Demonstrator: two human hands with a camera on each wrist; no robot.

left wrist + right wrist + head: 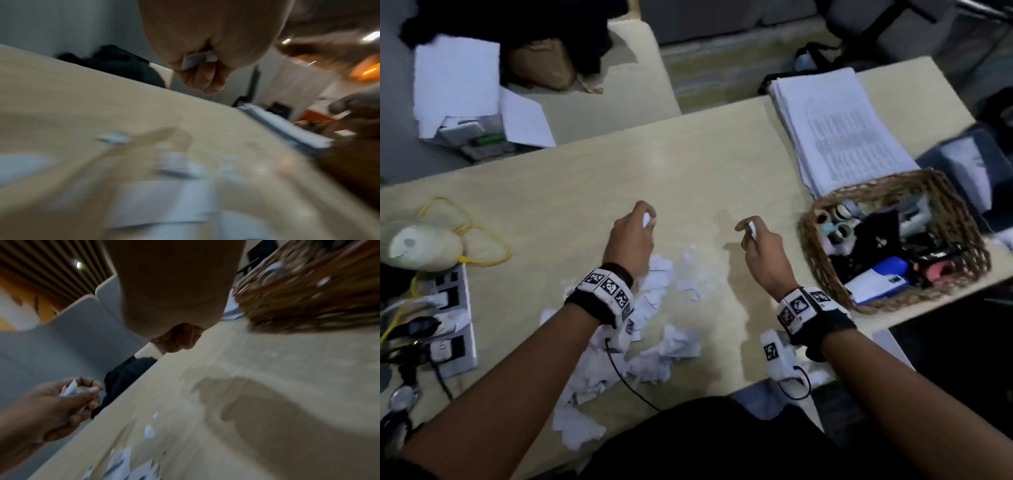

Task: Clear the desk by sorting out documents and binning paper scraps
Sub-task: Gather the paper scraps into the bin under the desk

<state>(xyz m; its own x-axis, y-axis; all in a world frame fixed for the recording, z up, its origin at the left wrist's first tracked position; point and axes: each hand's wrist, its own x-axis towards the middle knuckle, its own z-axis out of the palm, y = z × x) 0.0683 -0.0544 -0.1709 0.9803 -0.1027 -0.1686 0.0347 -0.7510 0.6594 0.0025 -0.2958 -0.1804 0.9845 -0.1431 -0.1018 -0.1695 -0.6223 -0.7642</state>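
Above the desk [688,164] | left hand [631,236] pinches a small paper scrap [646,219] in curled fingers | right hand [763,251] pinches another scrap [752,230] | torn scraps pile [654,329] beneath wrists | document stack [839,130] far right, touching wicker basket [815,253]

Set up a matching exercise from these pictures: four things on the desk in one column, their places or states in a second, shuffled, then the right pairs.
Things
1. left hand
2. stack of documents
3. wicker basket
4. pile of paper scraps

Places or states
A. at the desk's right edge, full of small stationery
B. on the desk near the person, under the forearms
C. pinching one small white scrap above the desk
D. lying flat at the far right, just beyond the basket

Pairs: 1-C, 2-D, 3-A, 4-B
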